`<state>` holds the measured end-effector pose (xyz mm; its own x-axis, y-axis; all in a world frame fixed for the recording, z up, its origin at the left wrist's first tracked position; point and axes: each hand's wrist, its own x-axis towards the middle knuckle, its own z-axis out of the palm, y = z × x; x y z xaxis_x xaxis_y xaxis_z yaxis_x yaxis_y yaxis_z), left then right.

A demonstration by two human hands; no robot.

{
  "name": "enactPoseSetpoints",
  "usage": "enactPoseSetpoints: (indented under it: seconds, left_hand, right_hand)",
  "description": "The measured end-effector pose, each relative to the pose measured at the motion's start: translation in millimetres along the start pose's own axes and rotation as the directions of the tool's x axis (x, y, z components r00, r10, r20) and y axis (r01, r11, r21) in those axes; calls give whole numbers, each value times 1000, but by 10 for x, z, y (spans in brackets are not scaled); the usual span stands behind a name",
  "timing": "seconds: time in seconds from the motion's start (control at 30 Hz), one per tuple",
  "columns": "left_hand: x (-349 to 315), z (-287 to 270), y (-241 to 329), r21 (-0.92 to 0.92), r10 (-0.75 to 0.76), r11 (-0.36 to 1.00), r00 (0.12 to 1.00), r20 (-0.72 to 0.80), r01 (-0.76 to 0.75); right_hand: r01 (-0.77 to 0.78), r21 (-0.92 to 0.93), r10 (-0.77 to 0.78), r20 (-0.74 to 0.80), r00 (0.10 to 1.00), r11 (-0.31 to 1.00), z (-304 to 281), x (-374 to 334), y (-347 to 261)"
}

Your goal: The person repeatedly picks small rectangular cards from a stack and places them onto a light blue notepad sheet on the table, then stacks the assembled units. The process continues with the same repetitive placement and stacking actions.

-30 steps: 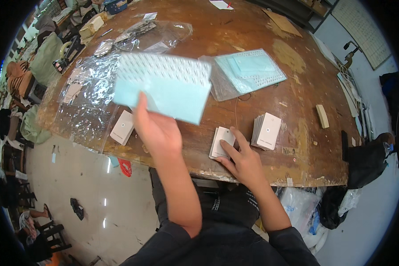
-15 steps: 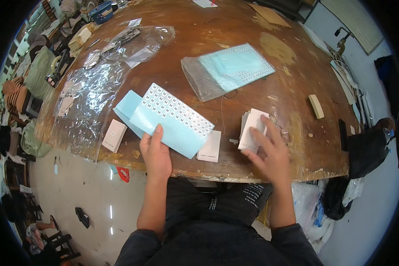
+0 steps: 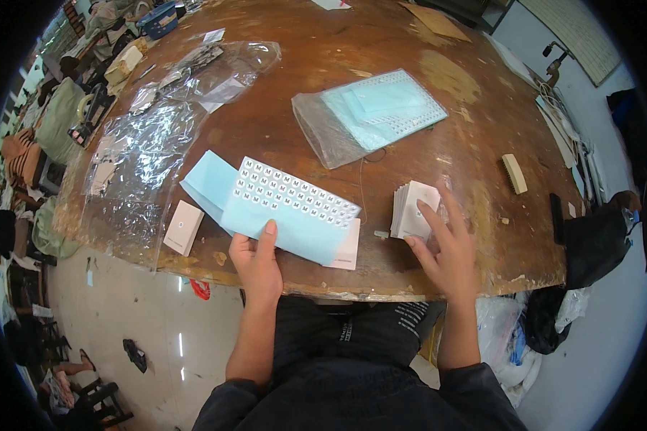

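Note:
My left hand (image 3: 257, 267) pinches the lower edge of a light blue sticker sheet (image 3: 280, 228), its thumb on top; small white square labels fill the sheet's upper part. Beneath it, another blue sheet (image 3: 207, 183) sticks out to the left. On the right, my right hand (image 3: 447, 251) has its fingers apart against a stack of white cards (image 3: 414, 208), with thumb and fingertips at the top card. A card pile (image 3: 349, 248) is partly covered by the sticker sheet. Left of the sheet lies a small pale card stack (image 3: 183, 228).
Farther back is a clear bag (image 3: 323, 133) with more blue sticker sheets (image 3: 388, 108). Crumpled clear plastic (image 3: 144, 158) spreads over the table's left side. A small wooden brush (image 3: 514, 174) lies at the right. The wooden table's front edge (image 3: 381, 293) runs just before me.
The sticker sheet in my left hand has shifted slightly right and down, covering more of the card pile. My right hand stays by the white stack, its fingers slightly moved.

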<state>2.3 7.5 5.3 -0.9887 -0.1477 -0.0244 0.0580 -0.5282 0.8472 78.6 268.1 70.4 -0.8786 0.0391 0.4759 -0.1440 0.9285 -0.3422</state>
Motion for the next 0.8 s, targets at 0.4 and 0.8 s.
enactPoseSetpoints:
  seconds: [0.4,0.8]
  left_hand:
    - [-15,-40,-49,13,15,1000,999,50,-15]
    - [-82,-169,-72,81,-26,997,990,136,15]
  right_hand:
    - [284,428,-247,-142,959,858,824,455,-1037]
    - [137,472,-77,-145,986,871,911,493,-1130]
